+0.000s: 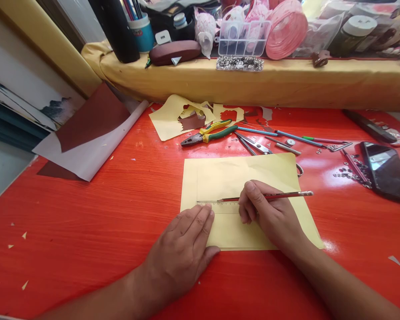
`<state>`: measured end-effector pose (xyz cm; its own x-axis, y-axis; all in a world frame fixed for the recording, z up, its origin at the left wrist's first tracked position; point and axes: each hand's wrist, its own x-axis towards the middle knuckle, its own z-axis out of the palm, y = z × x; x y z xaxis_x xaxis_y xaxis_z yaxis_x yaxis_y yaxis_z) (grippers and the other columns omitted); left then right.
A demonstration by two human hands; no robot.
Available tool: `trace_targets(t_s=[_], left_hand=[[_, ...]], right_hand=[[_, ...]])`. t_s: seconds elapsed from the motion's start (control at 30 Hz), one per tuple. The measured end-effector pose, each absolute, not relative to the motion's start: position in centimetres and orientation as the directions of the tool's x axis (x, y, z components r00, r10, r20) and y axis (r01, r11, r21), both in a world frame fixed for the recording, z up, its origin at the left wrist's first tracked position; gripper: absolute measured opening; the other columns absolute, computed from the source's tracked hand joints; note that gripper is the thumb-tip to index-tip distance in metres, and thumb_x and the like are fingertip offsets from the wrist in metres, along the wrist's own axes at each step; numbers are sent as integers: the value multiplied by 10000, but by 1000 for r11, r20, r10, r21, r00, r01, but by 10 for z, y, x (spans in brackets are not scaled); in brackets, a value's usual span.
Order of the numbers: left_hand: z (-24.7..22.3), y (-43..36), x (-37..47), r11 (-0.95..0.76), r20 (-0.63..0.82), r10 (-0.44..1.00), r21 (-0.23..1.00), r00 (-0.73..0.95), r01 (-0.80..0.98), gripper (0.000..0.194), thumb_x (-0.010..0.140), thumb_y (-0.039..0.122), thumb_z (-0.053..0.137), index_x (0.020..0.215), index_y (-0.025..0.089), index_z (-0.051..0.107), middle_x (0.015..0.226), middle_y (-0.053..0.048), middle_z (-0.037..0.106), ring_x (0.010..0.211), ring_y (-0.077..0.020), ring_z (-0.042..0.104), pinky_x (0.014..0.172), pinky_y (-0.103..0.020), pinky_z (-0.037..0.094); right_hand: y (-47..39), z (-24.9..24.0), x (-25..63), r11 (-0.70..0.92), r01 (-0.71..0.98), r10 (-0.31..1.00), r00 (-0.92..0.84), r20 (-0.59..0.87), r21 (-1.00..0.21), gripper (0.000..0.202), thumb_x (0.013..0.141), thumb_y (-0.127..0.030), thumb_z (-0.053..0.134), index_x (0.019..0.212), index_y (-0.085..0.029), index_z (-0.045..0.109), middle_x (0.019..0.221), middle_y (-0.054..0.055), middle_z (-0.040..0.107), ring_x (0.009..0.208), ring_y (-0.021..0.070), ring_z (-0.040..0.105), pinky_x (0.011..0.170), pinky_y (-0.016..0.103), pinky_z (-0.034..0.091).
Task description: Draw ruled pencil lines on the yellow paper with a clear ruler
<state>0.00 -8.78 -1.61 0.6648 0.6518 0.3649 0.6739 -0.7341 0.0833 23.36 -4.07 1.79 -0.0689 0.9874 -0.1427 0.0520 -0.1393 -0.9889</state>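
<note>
A sheet of yellow paper (250,173) with thin ruled pencil lines lies flat on the red table. Across it rests a clear ruler (220,203), its right part hidden by my right hand. My left hand (186,240) is laid flat on the paper's lower left, its fingertips pressing the ruler's edge. In my right hand (266,209) is a dark red pencil (286,194), pinched between thumb and fingers. It is tilted almost level, and its tip touches the paper just above the ruler's upper edge.
Beyond the paper lie green-and-yellow pliers (210,133), scissors (255,144), pens and yellow paper offcuts (166,118). A phone (386,171) and small metal snaps (350,169) are at right. Brown sheet material (93,115) lies left. A cluttered shelf (186,82) runs along the back.
</note>
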Motion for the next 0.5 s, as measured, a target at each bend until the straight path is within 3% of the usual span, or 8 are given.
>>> trace_targets(t_s=[0.5], left_hand=[[-18, -89, 0, -734, 368, 649, 76, 666, 675, 495, 1131, 356, 505, 1464, 7, 614, 1492, -188, 682, 1359, -325, 649, 1166, -451, 492]], right_hand=[[-41, 17, 232, -137, 72, 988, -56, -141, -988, 581, 1009, -680, 662, 660, -217, 633, 522, -20, 479, 484, 155, 567, 497, 284, 475]])
